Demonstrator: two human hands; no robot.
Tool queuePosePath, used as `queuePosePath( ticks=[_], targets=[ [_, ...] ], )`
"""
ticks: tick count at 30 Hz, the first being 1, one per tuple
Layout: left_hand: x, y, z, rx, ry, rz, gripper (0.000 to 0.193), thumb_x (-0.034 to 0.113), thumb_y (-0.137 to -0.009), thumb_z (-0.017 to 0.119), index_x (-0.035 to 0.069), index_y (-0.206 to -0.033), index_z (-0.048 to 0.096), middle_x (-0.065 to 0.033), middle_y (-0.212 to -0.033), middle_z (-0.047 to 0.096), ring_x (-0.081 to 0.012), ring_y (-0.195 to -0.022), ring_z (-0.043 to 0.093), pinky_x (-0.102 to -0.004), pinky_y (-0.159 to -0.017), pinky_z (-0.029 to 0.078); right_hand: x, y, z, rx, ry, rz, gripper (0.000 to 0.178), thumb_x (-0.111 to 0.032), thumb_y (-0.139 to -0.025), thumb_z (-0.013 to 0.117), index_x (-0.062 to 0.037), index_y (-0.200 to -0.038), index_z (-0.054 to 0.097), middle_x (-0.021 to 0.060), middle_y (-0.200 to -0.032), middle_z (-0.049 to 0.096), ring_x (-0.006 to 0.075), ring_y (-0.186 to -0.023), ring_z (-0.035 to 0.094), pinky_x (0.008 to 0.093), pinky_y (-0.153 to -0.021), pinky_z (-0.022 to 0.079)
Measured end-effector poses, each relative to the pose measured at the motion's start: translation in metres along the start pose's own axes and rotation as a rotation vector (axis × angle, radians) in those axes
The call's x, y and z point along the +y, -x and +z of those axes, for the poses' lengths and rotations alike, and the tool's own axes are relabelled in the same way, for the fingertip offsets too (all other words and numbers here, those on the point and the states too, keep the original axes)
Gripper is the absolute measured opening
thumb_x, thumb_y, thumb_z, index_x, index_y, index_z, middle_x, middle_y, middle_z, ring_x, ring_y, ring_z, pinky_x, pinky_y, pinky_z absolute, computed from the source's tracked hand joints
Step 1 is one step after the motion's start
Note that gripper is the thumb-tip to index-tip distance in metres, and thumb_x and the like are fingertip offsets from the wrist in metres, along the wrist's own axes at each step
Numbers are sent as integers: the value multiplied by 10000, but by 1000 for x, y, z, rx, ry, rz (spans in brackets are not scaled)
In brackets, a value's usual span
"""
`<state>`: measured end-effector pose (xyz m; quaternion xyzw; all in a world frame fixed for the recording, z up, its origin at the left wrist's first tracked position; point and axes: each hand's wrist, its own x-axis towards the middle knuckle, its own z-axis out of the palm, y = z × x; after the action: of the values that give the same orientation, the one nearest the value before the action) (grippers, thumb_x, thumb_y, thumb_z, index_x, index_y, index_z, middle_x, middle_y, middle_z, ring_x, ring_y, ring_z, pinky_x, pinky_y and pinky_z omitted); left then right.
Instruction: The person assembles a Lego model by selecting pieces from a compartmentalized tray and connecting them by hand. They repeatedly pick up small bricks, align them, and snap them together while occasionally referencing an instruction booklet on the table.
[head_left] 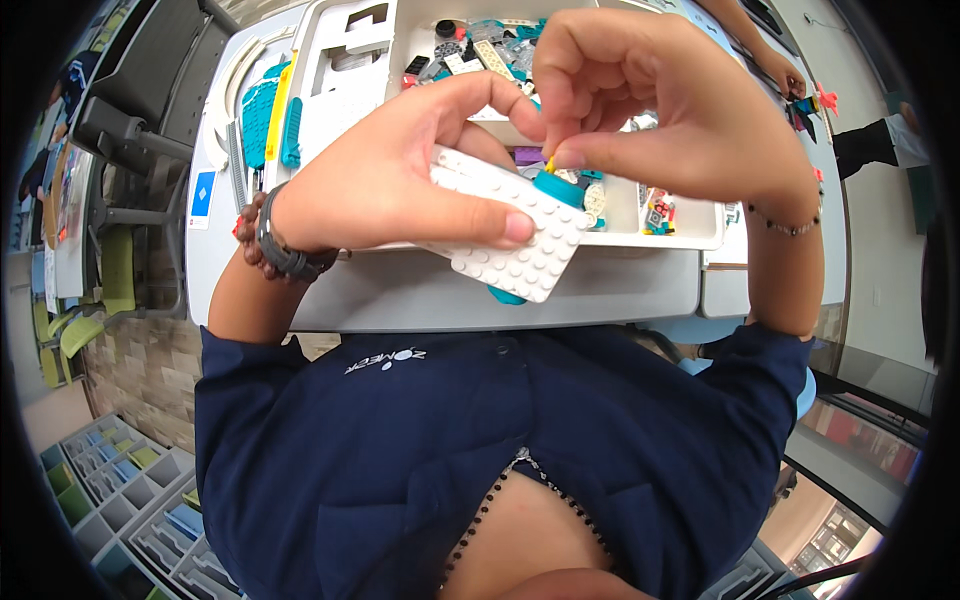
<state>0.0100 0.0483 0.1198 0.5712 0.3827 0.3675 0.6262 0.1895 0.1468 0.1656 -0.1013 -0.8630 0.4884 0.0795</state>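
My left hand (385,175) grips a white studded building plate (530,255), its thumb pressed flat on the studs and its other fingers underneath. A round teal piece (560,190) sits at the plate's far right edge. Part of another teal piece (508,296) shows below the near edge. At the far teal piece, my right hand (665,115) pinches a small yellow peg (550,166) between thumb and forefinger. The peg's lower end seems to touch the teal piece; whether it is inserted I cannot tell. Both hands are held above the near part of a white parts tray (690,236).
Loose bricks (490,55) in several colours fill the tray's compartments. To the left lie teal studded plates (262,110), a yellow beam (279,112) and curved white pieces (232,90) on the grey table (400,290). Another person's hand (782,72) is at the far right.
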Motion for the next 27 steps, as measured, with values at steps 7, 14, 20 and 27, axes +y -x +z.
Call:
queuePosePath(
  ticks=[7,14,20,27],
  targets=[
    [-1,1,-9,-36,95,-61,776,206,-644,728,-85,-1226,305,-153,-851,625,-144,-760,603,-226,-676,449,12,-9,0,-49,-312,88,250,19,-695,670,-18,-811,451,74,-745,603,102,-718,609,200,-663,506],
    [2,3,-1,19,341,-89,834,104,-600,699,-48,-1279,239,-141,-789,623,-138,-669,606,-202,-611,460,24,-8,4,-56,-490,50,232,-21,-700,689,-39,-809,486,36,-746,597,84,-711,587,203,-652,490],
    [1,8,2,-43,251,-58,903,74,-573,719,-53,-1298,196,-141,-795,622,-162,-688,611,-225,-630,470,14,4,18,-7,-562,77,236,16,-698,677,-25,-796,467,54,-744,590,101,-717,592,212,-645,488],
    [6,25,16,-38,63,51,966,26,-574,716,-46,-1319,105,-161,-820,627,-166,-721,614,-231,-627,465,-2,11,20,-90,-528,120,236,47,-631,728,2,-723,516,74,-722,593,148,-719,638,212,-612,517]
  ],
)
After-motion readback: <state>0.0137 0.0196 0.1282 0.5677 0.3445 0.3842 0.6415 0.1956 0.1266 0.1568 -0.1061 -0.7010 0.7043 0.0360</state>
